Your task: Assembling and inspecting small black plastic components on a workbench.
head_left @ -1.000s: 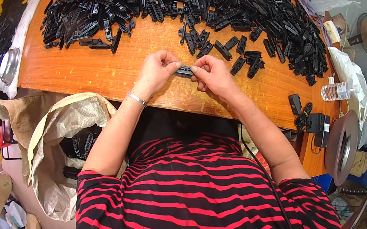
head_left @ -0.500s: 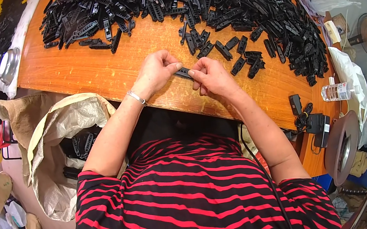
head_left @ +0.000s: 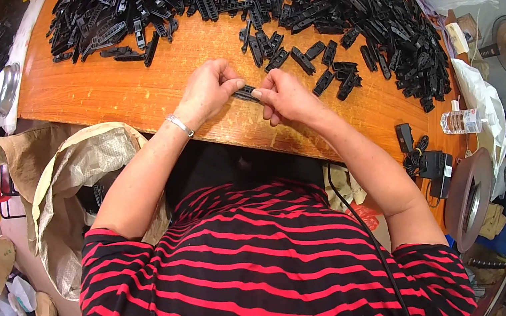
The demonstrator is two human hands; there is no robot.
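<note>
One small, narrow black plastic piece [head_left: 246, 93] is held between the two bare hands, over the near part of the orange-brown wooden worktop [head_left: 119, 90]; whether the surface is touched by it cannot be told. Its left end is pinched by the fingers of the left hand [head_left: 209, 91] and its right end by the fingers of the right hand [head_left: 291, 97], so both grips are narrow and closed on it. The ends are covered by the fingers, therefore their details cannot be seen. For good handling, it seems advisable that both ends are supported equally and that pressure is applied gently, since by a one-sided push the piece could be tilted or lost. Contact with the loose black plastic pieces [head_left: 302, 60] lying to the right and with the large black heap of plastic parts [head_left: 362, 10] behind should better be avoided, so that nothing is mixed.
</note>
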